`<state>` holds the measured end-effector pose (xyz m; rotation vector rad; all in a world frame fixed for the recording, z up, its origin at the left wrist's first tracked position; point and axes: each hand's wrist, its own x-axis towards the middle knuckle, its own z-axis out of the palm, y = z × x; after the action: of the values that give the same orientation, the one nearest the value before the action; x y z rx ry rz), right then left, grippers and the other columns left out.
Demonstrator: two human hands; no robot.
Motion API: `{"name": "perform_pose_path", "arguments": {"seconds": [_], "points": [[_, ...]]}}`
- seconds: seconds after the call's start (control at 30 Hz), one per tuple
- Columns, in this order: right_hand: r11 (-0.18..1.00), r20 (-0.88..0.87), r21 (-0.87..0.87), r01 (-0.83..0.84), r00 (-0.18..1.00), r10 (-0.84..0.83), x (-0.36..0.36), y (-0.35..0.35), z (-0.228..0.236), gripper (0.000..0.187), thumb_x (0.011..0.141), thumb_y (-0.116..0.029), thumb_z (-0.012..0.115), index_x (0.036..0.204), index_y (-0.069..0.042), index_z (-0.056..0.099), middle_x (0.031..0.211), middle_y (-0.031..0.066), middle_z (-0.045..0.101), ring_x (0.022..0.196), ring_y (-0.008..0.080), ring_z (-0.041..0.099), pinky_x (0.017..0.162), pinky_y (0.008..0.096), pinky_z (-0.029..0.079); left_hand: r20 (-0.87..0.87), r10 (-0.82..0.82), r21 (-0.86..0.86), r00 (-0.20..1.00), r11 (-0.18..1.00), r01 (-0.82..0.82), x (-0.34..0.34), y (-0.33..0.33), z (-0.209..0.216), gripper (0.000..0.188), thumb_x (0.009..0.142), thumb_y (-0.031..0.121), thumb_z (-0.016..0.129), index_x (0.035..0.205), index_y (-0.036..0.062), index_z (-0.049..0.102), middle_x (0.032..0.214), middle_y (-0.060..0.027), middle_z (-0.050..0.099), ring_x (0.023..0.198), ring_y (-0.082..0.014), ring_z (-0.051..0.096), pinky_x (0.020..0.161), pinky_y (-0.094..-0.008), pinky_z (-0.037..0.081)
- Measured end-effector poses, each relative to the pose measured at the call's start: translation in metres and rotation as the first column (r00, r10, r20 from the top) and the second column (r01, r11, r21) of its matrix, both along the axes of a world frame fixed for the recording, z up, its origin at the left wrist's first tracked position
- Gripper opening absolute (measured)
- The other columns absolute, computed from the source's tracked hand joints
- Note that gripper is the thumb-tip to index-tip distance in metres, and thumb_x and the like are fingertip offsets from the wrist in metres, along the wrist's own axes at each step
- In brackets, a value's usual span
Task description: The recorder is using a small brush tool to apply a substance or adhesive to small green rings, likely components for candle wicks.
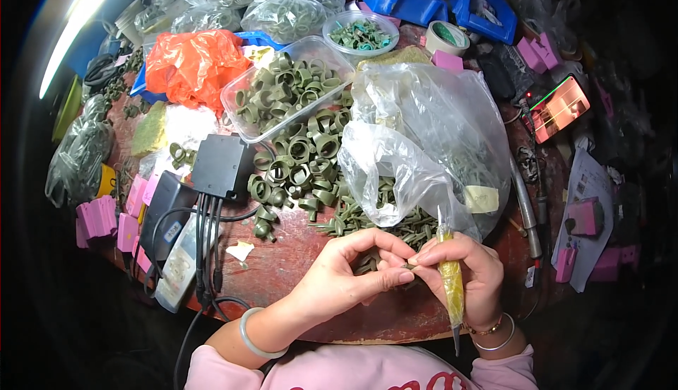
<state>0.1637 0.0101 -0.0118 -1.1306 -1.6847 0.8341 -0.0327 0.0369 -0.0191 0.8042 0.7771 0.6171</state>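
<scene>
Here, left grip (335,277) pinches a green piece (408,267), right grip (477,270) a yellow tool (450,284), above red shirt lettering (443,379).

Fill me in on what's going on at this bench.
A person is working on a small green piece where the fingertips of both hands meet. The left hand pinches it; the right hand also holds a yellow-handled tool, thin tip upward. Ahead lie loose green rings, a clear tub of more rings, thin green pieces and a plastic bag.
</scene>
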Motion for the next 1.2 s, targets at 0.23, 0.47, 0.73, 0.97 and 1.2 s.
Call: {"name": "perform_pose_path", "arguments": {"seconds": [0.23, 0.47, 0.73, 0.97, 1.2], "points": [[0.926, -0.234, 0.027, 0.377, 0.903, -0.361, 0.019, -0.005, 0.013, 0.021, 0.097, -0.008, 0.054, 0.113, 0.005, 0.058, 0.083, 0.0095, 0.067, 0.070, 0.0112, 0.062, 0.061, 0.0198, 0.048, 0.159, 0.036, -0.179, 0.987, 0.984, -0.007, -0.003, 0.002, -0.002, 0.013, 0.091, 0.011, 0.065, 0.100, 0.0043, 0.060, 0.090, -0.0023, 0.063, 0.059, -0.0030, 0.046, 0.045, -0.0161, 0.032], [0.565, 0.608, 0.380, 0.732, 0.263, -0.749, 0.117, -0.034, 0.030, 0.035, 0.087, -0.025, 0.070, 0.067, 0.002, 0.060, 0.056, 0.0165, 0.055, 0.049, 0.0322, 0.051, 0.051, 0.0390, 0.039, 0.254, 0.075, -0.173, 0.964, 0.984, -0.031, -0.002, 0.002, 0.000, 0.009, 0.093, 0.010, 0.062, 0.099, 0.0043, 0.058, 0.093, -0.0084, 0.066, 0.056, -0.0036, 0.046, 0.042, -0.0159, 0.030], [0.476, 0.863, 0.331, 0.815, -0.057, -0.503, 0.169, -0.057, 0.008, 0.042, 0.083, -0.044, 0.068, 0.075, -0.003, 0.063, 0.076, 0.0174, 0.065, 0.070, 0.0386, 0.062, 0.058, 0.0466, 0.046, 0.179, 0.100, -0.115, 0.979, 0.990, -0.080, -0.001, -0.002, -0.005, 0.007, 0.094, 0.008, 0.056, 0.098, 0.0026, 0.054, 0.086, -0.0088, 0.061, 0.051, -0.0026, 0.038, 0.041, -0.0135, 0.029], [0.603, 0.596, 0.267, 0.752, 0.363, -0.716, 0.161, -0.045, 0.010, 0.007, 0.084, -0.011, 0.068, 0.085, -0.006, 0.064, 0.075, 0.0125, 0.061, 0.068, 0.0318, 0.062, 0.059, 0.0400, 0.047, 0.202, 0.114, -0.118, 0.973, 0.989, -0.091, -0.002, -0.001, -0.008, 0.005, 0.094, 0.007, 0.056, 0.098, 0.0035, 0.055, 0.086, -0.0079, 0.061, 0.051, -0.0021, 0.038, 0.042, -0.0132, 0.029], [0.853, 0.870, 0.344, 0.392, 0.209, -0.447, 0.112, -0.024, -0.004, 0.009, 0.082, -0.009, 0.061, 0.076, -0.003, 0.059, 0.082, 0.0126, 0.061, 0.074, 0.0294, 0.065, 0.062, 0.0395, 0.052, 0.184, 0.134, -0.125, 0.974, 0.986, -0.112, -0.002, -0.001, -0.005, 0.006, 0.094, 0.007, 0.056, 0.099, 0.0042, 0.055, 0.088, -0.0090, 0.062, 0.052, -0.0024, 0.039, 0.042, -0.0133, 0.030]]}}
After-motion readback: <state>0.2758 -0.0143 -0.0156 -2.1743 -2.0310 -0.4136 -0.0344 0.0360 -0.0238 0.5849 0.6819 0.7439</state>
